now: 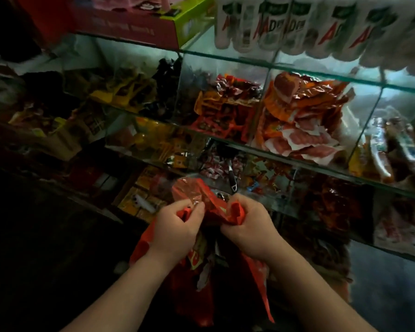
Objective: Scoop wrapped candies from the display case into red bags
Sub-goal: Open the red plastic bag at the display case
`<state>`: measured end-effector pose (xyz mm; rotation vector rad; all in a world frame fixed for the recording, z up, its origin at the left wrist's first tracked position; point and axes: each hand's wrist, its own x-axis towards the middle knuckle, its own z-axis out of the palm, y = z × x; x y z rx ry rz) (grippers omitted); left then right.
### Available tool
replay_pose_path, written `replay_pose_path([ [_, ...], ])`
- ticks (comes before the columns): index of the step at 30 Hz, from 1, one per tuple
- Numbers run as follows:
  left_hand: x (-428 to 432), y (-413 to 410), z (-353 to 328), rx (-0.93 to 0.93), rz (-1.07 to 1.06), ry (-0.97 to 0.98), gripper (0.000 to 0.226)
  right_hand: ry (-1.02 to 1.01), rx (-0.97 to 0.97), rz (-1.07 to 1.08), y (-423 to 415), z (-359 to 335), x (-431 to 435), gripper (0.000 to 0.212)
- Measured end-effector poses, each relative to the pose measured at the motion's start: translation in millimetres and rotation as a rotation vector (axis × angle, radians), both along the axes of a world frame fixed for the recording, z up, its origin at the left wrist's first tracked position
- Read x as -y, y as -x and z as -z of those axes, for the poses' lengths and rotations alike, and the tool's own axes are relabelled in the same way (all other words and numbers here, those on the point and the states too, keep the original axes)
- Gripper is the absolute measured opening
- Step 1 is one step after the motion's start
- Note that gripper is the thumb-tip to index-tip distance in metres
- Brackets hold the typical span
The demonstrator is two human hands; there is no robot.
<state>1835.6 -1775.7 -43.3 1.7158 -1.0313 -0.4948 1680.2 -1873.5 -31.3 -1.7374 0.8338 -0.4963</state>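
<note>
A red plastic bag [197, 267] hangs in front of the glass display case [249, 142]. My left hand [177, 224] grips one red handle of the bag and my right hand [247, 224] grips the other, the two held close together above the bag's mouth. Crumpled red film bunches up between the hands. Inside the bag some wrapped pieces show dimly. Just beyond the hands, a compartment holds red-and-white wrapped candies [216, 164] with a dark-handled scoop [231, 176] lying among them.
Glass compartments hold other goods: orange snack packs [304, 121], red-orange packets [225, 104], yellow packets [120, 92]. White bottles [297, 22] and a red-green box [139, 22] stand on the case's glass top. Yellow boxes [141, 195] sit low at the left. The floor area is dark.
</note>
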Motion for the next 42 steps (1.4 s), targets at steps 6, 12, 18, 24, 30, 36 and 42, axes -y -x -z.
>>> replay_pose_path([
  [6,49.9,-79.5,66.7,-0.116,0.213,0.052,0.048,0.157,-0.119,0.143,-56.9,36.5,17.6,0.067],
  [12,82.8,-85.6,94.7,-0.235,0.097,0.118,0.048,0.215,-0.293,0.039,-61.5,52.0,40.1,0.051],
  [18,89.5,-56.9,143.4,-0.378,-0.214,0.118,0.049,0.572,-0.429,-0.333,-46.4,84.3,60.6,0.029],
  [24,93.0,-41.8,204.5,-0.252,-0.213,0.205,0.040,0.919,-0.340,-0.114,-12.4,166.8,53.2,0.017],
  [30,84.3,-51.2,266.3,-0.065,-0.083,0.149,0.044,0.309,-0.176,0.522,5.2,282.1,8.8,0.027],
  [36,119.3,-42.4,206.9,-0.198,-0.105,0.304,0.055,0.342,-0.214,0.581,-0.4,266.3,15.2,0.044],
  [42,105.6,-34.1,212.0,-0.021,0.137,0.460,0.042,0.298,-0.408,0.510,-2.9,260.0,13.3,0.032],
])
